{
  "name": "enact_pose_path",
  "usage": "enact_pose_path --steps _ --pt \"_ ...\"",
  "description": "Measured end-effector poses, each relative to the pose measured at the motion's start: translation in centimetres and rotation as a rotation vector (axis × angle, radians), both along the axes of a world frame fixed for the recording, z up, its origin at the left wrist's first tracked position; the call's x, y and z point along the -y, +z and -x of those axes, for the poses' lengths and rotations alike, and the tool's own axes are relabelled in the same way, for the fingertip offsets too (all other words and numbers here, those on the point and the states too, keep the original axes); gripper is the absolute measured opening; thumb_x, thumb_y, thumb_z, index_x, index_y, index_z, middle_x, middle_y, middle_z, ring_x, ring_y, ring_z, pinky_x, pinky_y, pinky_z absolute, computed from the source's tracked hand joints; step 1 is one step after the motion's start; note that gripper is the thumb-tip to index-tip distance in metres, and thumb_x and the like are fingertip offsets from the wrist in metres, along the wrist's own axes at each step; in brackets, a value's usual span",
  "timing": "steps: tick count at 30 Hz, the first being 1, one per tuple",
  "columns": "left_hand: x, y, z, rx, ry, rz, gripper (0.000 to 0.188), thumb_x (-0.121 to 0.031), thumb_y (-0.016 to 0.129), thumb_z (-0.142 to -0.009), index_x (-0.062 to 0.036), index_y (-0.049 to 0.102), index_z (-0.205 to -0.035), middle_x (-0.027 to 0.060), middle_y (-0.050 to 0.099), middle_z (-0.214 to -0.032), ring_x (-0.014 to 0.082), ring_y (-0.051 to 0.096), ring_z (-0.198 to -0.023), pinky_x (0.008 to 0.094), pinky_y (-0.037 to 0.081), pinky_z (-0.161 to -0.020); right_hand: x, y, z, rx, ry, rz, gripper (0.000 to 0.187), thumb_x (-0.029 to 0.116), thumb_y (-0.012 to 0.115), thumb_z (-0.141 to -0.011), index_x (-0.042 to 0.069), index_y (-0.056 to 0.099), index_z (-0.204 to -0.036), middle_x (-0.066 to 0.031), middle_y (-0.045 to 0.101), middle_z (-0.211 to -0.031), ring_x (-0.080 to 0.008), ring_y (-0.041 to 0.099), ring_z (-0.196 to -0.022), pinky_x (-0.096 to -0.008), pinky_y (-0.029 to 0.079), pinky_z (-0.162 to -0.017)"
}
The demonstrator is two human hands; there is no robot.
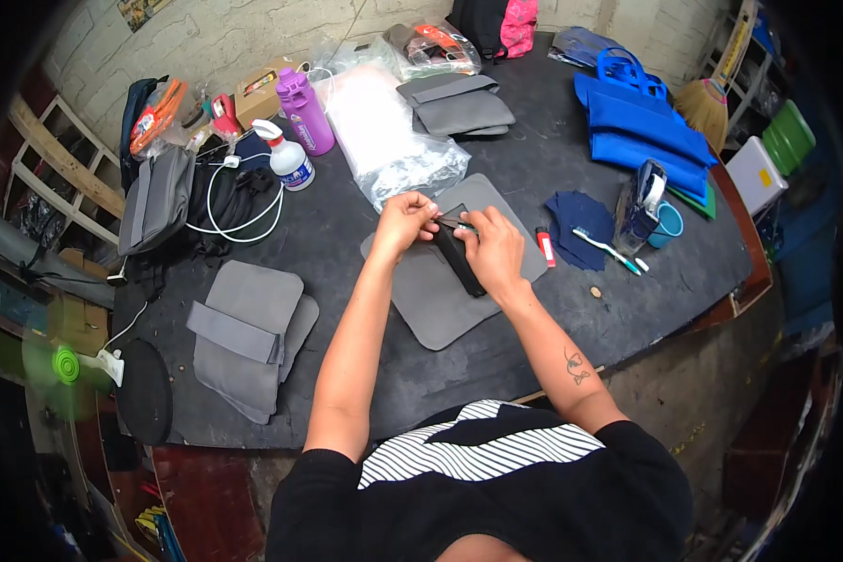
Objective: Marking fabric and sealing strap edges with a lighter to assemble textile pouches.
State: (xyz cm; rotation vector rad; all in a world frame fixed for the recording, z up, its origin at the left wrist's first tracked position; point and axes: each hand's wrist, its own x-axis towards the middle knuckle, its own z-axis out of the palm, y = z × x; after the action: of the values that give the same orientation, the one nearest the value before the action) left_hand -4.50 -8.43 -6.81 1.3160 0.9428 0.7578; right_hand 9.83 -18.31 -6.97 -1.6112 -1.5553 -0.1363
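Note:
Both hands meet over a grey fabric panel [431, 314] with rounded corners, lying flat on the dark table. A narrow black strip [459, 264] rests on it, slanting down to the right. My left hand [407, 227] is closed, its fingertips pinching at the strip's upper end; any thread there is too fine to make out. In my right hand [495, 251] is a pair of small scissors [451, 222], partly hidden by the fingers, with its dark tips pointing at the left fingertips. A red and white lighter [545, 247] lies just right of the panel.
More grey pieces [239, 328] lie at left, and a grey folded piece [459, 103] at the back. Behind the hands is a plastic-wrapped white stack [370, 122]. A spray bottle [290, 159], purple bottle [304, 112], toothbrush [604, 249], blue cup [665, 225] and blue bags [642, 122] stand around.

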Motion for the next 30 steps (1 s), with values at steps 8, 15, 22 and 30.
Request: enact_pose_path --steps 8,15,22,30 --pt "-0.9 -0.4 -0.4 -0.044 0.027 -0.163 0.015 -0.019 0.056 -0.091 -0.0047 0.059 -0.093 0.0063 0.068 -0.088 0.0100 0.060 -0.076 0.0270 0.046 -0.063 -1.8 -3.6 -1.6 -0.452 0.043 -0.126 0.020 0.018 0.063 -0.084 0.004 0.058 -0.097 -0.0061 0.056 -0.075 -0.0199 0.056 -0.066 -0.0355 0.044 -0.059" --pt "0.1 2.7 -2.6 -0.385 -0.160 -0.484 0.021 -0.018 0.068 -0.079 0.0011 0.067 -0.087 0.0087 0.067 -0.077 0.0140 0.061 -0.071 0.0284 0.048 -0.066 -0.7 -3.5 -2.0 -1.329 0.246 0.189 0.027 0.021 0.060 -0.089 0.006 0.049 -0.108 -0.0042 0.061 -0.084 -0.0010 0.034 -0.052 -0.0173 0.028 -0.047" --pt "0.2 1.0 -3.4 -0.376 0.110 -0.450 0.015 -0.011 0.066 -0.081 0.0029 0.062 -0.077 0.0094 0.065 -0.069 0.0121 0.059 -0.062 0.0271 0.047 -0.059 -0.9 -4.6 -3.3 -0.737 0.131 0.117 0.023 0.017 0.063 -0.085 0.001 0.057 -0.100 -0.0080 0.065 -0.081 -0.0166 0.060 -0.072 -0.0318 0.045 -0.063" --pt "-1.0 0.2 -2.6 -0.235 0.065 -0.293 0.015 -0.012 0.061 -0.086 0.0014 0.062 -0.079 0.0055 0.064 -0.070 0.0082 0.056 -0.061 0.0233 0.044 -0.056 -0.4 -1.7 -3.0 -0.466 0.037 0.166 0.020 0.017 0.067 -0.079 0.004 0.062 -0.095 -0.0144 0.066 -0.086 -0.0322 0.063 -0.078 -0.0382 0.047 -0.068"
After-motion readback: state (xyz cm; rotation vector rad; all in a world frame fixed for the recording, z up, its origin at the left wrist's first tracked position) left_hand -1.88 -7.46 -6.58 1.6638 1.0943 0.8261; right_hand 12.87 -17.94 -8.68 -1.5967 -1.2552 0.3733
